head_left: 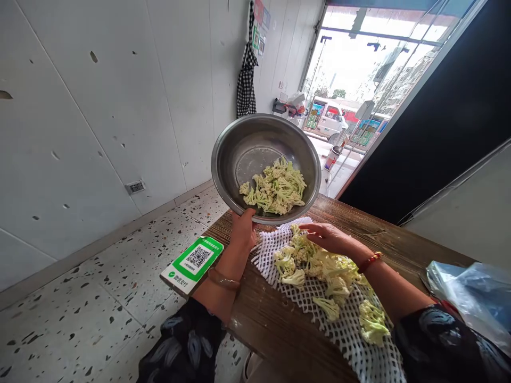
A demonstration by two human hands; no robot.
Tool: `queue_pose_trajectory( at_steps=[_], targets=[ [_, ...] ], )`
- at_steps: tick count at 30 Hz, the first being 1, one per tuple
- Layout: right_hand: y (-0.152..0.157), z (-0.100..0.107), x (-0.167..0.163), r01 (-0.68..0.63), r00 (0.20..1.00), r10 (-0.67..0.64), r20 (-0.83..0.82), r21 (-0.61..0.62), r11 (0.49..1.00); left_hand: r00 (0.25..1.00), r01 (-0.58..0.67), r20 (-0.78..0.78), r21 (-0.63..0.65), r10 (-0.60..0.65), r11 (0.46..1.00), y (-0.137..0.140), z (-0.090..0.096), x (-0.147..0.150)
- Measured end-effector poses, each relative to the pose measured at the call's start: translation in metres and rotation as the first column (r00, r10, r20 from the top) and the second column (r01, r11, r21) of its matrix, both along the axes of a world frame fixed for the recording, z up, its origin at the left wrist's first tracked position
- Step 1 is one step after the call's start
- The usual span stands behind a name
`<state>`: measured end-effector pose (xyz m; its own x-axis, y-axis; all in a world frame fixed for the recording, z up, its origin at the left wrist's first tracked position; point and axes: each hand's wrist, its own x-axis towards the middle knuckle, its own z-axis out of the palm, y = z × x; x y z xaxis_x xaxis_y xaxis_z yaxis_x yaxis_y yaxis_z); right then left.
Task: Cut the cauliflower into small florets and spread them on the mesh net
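A steel basin (249, 135) is tilted toward me above the table, with a heap of cauliflower florets (279, 189) in its lower part. My left hand (243, 229) grips the basin's near rim, thumb over the edge. More cauliflower pieces (315, 260) lie on a white foam net (275, 242) spread over the table. Over these pieces hovers my right hand (329, 236), its fingers stretched out below the basin's right side. Whether its fingertips touch the cauliflower I cannot tell. One loose floret (372, 322) rests near my right forearm.
On the left corner of the wooden table (275, 319) lies a green and white QR code sign (195, 263). A clear plastic bag (471, 292) is at the right edge. A checked cloth (246, 90) hangs on the white wall. Beyond the glass front stands a van (329, 119).
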<state>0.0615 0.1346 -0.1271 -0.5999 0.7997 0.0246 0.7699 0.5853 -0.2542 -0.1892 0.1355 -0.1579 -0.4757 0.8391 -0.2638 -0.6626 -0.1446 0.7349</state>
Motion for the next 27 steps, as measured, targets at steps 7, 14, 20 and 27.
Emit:
queue_pose_trajectory(
  at_steps=[7,14,20,27],
  targets=[
    [-0.005,0.038,0.002,0.005,0.992,0.005,-0.125,0.081,0.997,0.999,0.032,-0.001,-0.009,-0.032,0.999,-0.005,-0.004,0.002],
    [0.034,0.057,-0.015,0.273,0.949,-0.2,-0.242,0.32,0.907,0.994,0.104,0.033,0.066,-0.106,0.992,-0.012,0.004,0.011],
    [0.054,0.05,-0.048,0.446,0.895,-0.415,-0.163,0.295,0.845,0.988,0.147,0.021,0.126,-0.151,0.981,-0.017,0.007,0.016],
    [0.053,0.052,-0.017,0.316,0.948,-0.292,-0.122,0.301,0.9,0.983,0.179,0.028,0.081,-0.182,0.981,-0.015,0.005,0.017]
  ],
)
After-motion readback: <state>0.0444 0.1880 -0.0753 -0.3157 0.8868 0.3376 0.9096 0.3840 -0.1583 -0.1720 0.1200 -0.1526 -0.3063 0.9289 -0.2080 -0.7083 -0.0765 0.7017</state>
